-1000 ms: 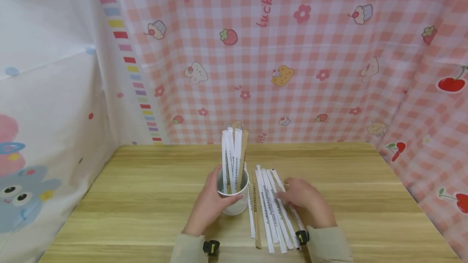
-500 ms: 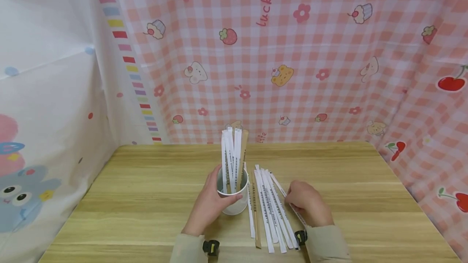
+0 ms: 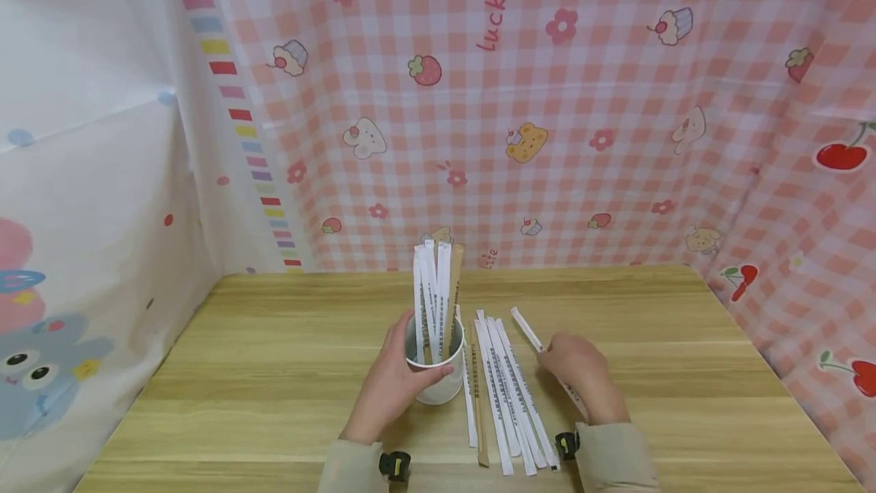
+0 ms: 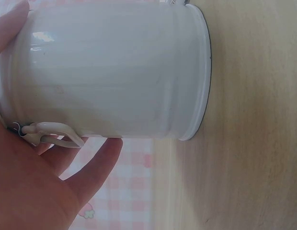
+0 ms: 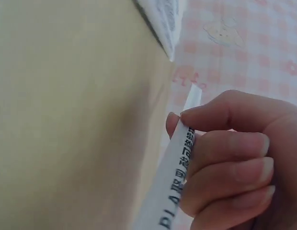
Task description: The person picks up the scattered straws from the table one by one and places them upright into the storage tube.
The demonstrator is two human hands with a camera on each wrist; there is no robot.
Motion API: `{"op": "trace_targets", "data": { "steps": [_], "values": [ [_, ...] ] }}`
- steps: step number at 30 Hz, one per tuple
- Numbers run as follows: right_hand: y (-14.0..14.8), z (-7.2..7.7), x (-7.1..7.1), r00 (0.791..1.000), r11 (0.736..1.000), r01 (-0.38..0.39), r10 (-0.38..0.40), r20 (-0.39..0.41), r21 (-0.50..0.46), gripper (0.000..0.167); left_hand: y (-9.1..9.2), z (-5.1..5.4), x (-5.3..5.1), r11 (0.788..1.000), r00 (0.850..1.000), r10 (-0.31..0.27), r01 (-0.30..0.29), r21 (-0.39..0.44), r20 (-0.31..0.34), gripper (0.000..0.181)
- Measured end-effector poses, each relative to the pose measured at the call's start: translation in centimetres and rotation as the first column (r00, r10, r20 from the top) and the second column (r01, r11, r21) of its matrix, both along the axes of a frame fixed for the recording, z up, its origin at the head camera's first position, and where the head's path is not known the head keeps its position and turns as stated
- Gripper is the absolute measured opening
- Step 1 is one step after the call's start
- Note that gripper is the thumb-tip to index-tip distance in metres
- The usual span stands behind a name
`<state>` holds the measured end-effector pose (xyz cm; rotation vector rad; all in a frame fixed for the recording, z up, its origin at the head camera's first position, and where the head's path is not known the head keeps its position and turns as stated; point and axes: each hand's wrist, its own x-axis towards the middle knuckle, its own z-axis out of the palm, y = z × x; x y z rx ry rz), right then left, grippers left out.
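My left hand is wrapped around a white cup, which stands upright on the table. In the left wrist view the cup shows a small handle close to the palm. Several paper-wrapped straws, white and brown, lean upright inside it. To the right, my right hand pinches one white wrapped straw between thumb and forefinger. Dark print runs along this straw in the right wrist view. Between the cup and my right hand lies a loose row of wrapped straws.
The wooden table reaches back to a pink checked cloth hanging behind it. A white cloth hangs at the left, and more checked cloth at the right. A dark band sits at each wrist.
My right hand has picked the rightmost straw out of the row, shifting it slightly right and away from the others. The left hand and the cup stay in place.
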<state>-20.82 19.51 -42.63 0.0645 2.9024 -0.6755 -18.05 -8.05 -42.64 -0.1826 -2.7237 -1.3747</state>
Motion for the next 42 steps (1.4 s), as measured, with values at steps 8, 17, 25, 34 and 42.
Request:
{"op": "trace_targets", "data": {
  "steps": [8, 17, 25, 34, 42],
  "values": [
    [0.1, 2.0, 0.0, 0.988, 0.995, -0.017, 0.003, -0.156, -0.094, 0.024, 0.0, 0.0, -0.1, 1.000, 1.000, -0.003, 0.003, 0.007, -0.003, 0.101],
    [-2.4, 4.7, 0.8, 0.901, 0.959, -0.185, 0.079, -0.426, -0.215, 0.029, -0.1, -0.1, -0.2, 1.000, 1.000, -0.005, 0.005, 0.004, -0.017, 0.101],
    [-3.9, 5.6, 1.9, 0.840, 0.885, -0.265, 0.016, -0.543, -0.383, 0.025, 0.0, 0.0, -0.1, 1.000, 0.999, -0.009, 0.009, 0.002, -0.031, 0.101],
    [-5.1, 7.0, 3.1, 0.787, 0.756, -0.357, -0.072, -0.612, -0.549, 0.019, 0.0, 0.0, 0.0, 1.000, 1.000, 0.004, -0.004, -0.013, -0.021, 0.103],
    [-5.9, 9.0, 4.8, 0.694, 0.695, -0.462, -0.104, -0.713, -0.551, 0.016, 0.1, -0.1, 0.0, 1.000, 1.000, 0.004, -0.004, -0.020, -0.011, 0.105]
  ]
}}
